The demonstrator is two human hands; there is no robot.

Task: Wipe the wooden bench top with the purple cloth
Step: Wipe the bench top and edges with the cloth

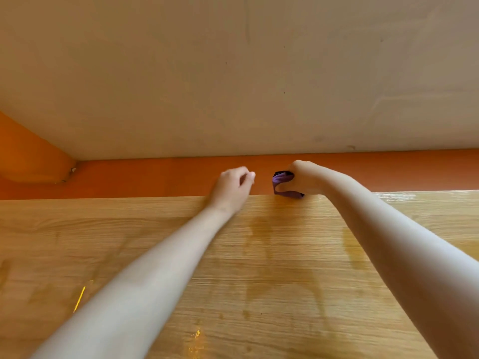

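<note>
**Cloth bunched in your right hand at the bench's far edge**

Both your arms are stretched out across the wooden bench top (233, 268), and both hands are up at its far edge. Your right hand (304, 177) is clenched around the purple cloth (283, 185), which is wadded into a tight bundle. The thumb is tucked under the bundle and the fingers are curled over the top of it. The bottom of the bundle sits right at the back lip of the bench, touching the wood or just above it; the angle doesn't let me say which. The rest of the cloth shows against the orange band (155, 177) that runs along the base of the wall.

Your left hand (230, 189) is just beside the right, with a small gap between the two. It's blurred, but the fingers look loosely curled with the thumb near the fingertips, and I can see nothing in them. Its wrist lies over the bench's back edge.

On the wood between your forearms there are darker, wet-looking patches (261, 229), and another runs along the inside of your right forearm. Bright yellow glints (79, 297) show on the surface near your left arm and down at the front. Above the orange band rises a cream wall (233, 73) with faint marks, and an orange block (31, 151) juts in at the far left corner.
</note>
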